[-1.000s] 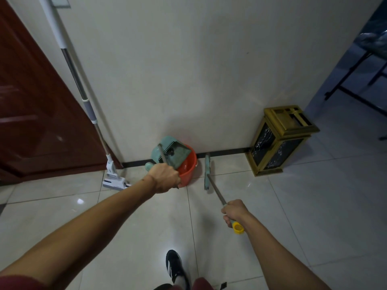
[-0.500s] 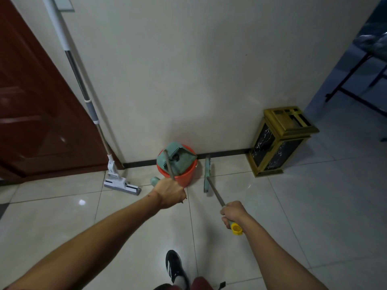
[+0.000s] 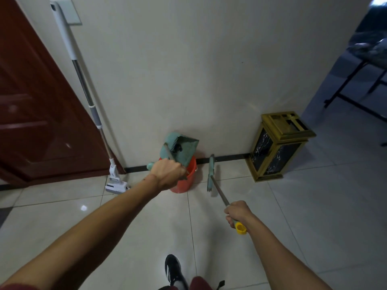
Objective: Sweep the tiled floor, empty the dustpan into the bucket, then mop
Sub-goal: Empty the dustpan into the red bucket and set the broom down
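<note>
My left hand point(image 3: 167, 173) grips the metal handle of a teal dustpan point(image 3: 182, 149), which is tipped up over an orange bucket point(image 3: 184, 181) standing against the wall. My right hand point(image 3: 236, 212) is closed around the yellow-tipped handle of a broom. Its teal head point(image 3: 211, 170) rests on the tiles just right of the bucket. A white flat mop point(image 3: 116, 183) leans on the wall to the left, its long handle point(image 3: 81, 80) running up toward a switch plate.
A red-brown door point(image 3: 37, 114) fills the left side. A gold and black bin point(image 3: 276, 147) stands by the wall at right. Black chair or table legs point(image 3: 351, 95) are in the room beyond. My black shoe point(image 3: 173, 271) is on the pale tiles below.
The dustpan dipped lower over the bucket half a second ago and has now been raised and tilted up again. The broom hand has hardly moved.
</note>
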A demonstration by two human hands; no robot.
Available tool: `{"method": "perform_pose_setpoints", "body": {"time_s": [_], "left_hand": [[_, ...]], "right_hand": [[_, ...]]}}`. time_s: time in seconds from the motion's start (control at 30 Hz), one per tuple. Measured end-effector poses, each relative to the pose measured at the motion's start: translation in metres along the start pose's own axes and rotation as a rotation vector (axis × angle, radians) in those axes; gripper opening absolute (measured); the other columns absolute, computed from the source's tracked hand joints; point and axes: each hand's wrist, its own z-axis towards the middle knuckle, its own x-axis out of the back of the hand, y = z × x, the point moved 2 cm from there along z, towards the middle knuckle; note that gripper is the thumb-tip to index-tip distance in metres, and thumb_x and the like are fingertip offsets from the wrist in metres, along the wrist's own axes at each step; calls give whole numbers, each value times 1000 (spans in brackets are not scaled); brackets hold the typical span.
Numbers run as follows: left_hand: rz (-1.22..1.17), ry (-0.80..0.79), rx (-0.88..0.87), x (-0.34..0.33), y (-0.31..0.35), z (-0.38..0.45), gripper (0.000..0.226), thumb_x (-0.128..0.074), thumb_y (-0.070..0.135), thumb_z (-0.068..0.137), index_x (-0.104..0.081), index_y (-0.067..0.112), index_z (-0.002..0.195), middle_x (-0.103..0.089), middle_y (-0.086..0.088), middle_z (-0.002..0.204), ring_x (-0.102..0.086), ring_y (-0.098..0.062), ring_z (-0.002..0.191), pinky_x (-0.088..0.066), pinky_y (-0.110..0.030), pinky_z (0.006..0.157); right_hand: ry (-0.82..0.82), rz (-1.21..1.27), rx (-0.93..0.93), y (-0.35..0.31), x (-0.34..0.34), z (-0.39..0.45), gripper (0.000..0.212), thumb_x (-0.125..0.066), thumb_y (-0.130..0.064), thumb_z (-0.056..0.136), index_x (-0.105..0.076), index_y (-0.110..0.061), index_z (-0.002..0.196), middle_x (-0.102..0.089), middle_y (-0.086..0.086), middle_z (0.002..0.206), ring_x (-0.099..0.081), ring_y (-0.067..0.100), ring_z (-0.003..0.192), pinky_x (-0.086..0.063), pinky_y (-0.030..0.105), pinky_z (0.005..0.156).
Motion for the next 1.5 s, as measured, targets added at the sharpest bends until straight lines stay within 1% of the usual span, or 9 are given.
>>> {"method": "perform_pose_setpoints", "body": {"time_s": [0.1,0.27,0.4,0.53,0.67,0.83,1.0,1.17,1.5], "left_hand": [[-88,95,80,5,-3,4,17,-55,31,101,-66,21,108,-70,-5,90,-70,-31,80,-44,-35,57],[-184,223,47,24,12,16,29,-46,38,103,-68,19,107,-69,-5,92,-71,-30,79,-53,-36,62],[-257,267,69,26,26,33,24,-48,30,100,-69,21,105,-69,-3,85,-69,-29,71,-59,-38,61],[-315,213,97,12,33,61,26,-49,28,98,-69,27,114,-71,-1,86,-67,-24,66,-60,-39,57],[-332,147,54,6,44,85,25,-48,24,99,-68,25,114,-68,-3,86,-65,-25,67,-49,-34,51],[-424,47,27,-17,42,143,17,-54,28,100,-68,22,107,-68,-2,88,-67,-23,73,-61,-41,65],[-467,-16,13,-44,27,202,21,-56,25,96,-68,24,113,-71,-5,101,-70,-29,85,-56,-38,67],[-518,-76,14,-64,10,254,25,-55,27,95,-67,25,117,-72,-7,106,-71,-30,89,-58,-40,73],[-520,-171,12,-84,12,356,24,-56,30,95,-64,27,117,-72,-7,106,-71,-31,89,-60,-40,73]], "right_hand": [[12,48,-3,2,14,-2,7,-52,8,85,-59,11,86,-50,17,49,-43,23,35,-37,25,40],[66,52,16,7,33,-4,8,-52,5,83,-59,6,80,-52,19,50,-45,25,40,-40,28,46],[102,50,16,11,51,-3,8,-52,3,86,-60,5,87,-53,21,56,-48,25,41,-41,29,47],[128,80,-10,11,68,2,8,-53,5,88,-60,7,90,-53,18,58,-49,24,41,-40,28,44],[139,102,-55,10,78,17,11,-52,6,87,-60,4,79,-53,19,55,-47,24,41,-39,28,43],[182,148,-144,-3,86,51,14,-51,6,88,-58,4,76,-49,16,52,-44,22,39,-37,23,40],[165,130,-197,-33,97,91,18,-51,13,90,-54,4,74,-43,13,54,-43,20,32,-35,21,35],[168,157,-318,-62,104,137,12,-55,7,89,-61,10,79,-53,18,52,-46,21,34,-36,24,41],[108,176,-414,-109,138,216,13,-54,4,88,-59,7,76,-59,24,70,-48,22,44,-40,27,49]]}}
